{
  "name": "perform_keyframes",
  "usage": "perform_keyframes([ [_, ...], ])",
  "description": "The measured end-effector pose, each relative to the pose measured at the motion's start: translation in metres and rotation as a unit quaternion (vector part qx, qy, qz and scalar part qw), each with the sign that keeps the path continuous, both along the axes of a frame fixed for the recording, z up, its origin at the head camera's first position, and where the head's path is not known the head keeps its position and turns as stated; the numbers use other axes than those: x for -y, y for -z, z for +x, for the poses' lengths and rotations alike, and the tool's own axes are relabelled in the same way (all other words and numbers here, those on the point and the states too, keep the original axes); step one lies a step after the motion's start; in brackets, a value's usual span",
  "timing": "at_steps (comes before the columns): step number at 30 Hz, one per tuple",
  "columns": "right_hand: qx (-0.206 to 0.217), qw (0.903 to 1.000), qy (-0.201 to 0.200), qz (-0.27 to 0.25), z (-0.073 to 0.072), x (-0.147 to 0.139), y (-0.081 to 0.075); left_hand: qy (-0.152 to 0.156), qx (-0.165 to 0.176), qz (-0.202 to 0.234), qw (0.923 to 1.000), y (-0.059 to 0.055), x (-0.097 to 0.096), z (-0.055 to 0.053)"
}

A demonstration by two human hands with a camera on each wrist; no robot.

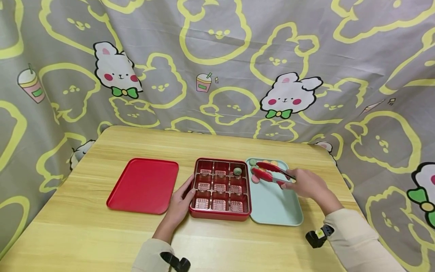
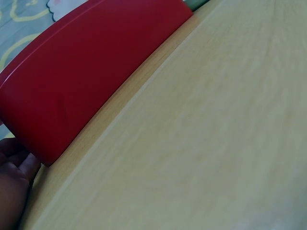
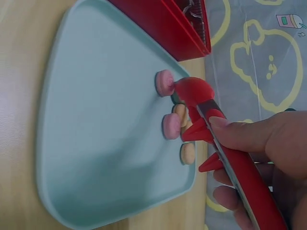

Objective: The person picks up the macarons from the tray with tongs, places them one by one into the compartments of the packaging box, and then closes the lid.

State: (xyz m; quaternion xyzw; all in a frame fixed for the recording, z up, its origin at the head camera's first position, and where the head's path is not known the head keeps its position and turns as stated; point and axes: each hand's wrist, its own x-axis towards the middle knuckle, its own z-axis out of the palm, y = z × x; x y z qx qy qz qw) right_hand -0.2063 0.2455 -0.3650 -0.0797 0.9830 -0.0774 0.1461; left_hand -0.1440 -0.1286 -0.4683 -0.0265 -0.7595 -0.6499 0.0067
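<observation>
My right hand (image 1: 307,184) grips red-and-metal tongs (image 3: 242,177), their red tips over the macarons at the far end of the pale green tray (image 1: 275,207). Among these are a pink macaron (image 3: 171,126), another pink macaron (image 3: 164,83) beside one tong tip, and an orange one (image 3: 187,153). Whether the tips touch a macaron I cannot tell. My left hand (image 1: 180,204) rests against the left side of a red box (image 1: 221,215) with a compartment insert. One green macaron (image 1: 237,172) sits in the box's far right compartment.
A flat red lid (image 1: 142,187) lies on the wooden table (image 1: 85,226), left of the box. The tray stands directly against the box's right side. Behind the table hangs a grey curtain (image 1: 163,34) with yellow cartoon outlines.
</observation>
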Motion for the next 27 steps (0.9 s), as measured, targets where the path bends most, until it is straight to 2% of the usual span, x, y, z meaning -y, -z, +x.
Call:
perform_keyframes([
  [15, 0.053, 0.9983, -0.023, 0.007, -0.024, 0.009, -0.017, 0.001, -0.006, 0.0, 1.0, 0.001, 0.0, -0.001],
  [27, 0.064, 0.9977, -0.019, 0.01, -0.022, 0.014, -0.023, 0.002, -0.004, 0.0, 1.0, 0.0, 0.0, -0.001],
])
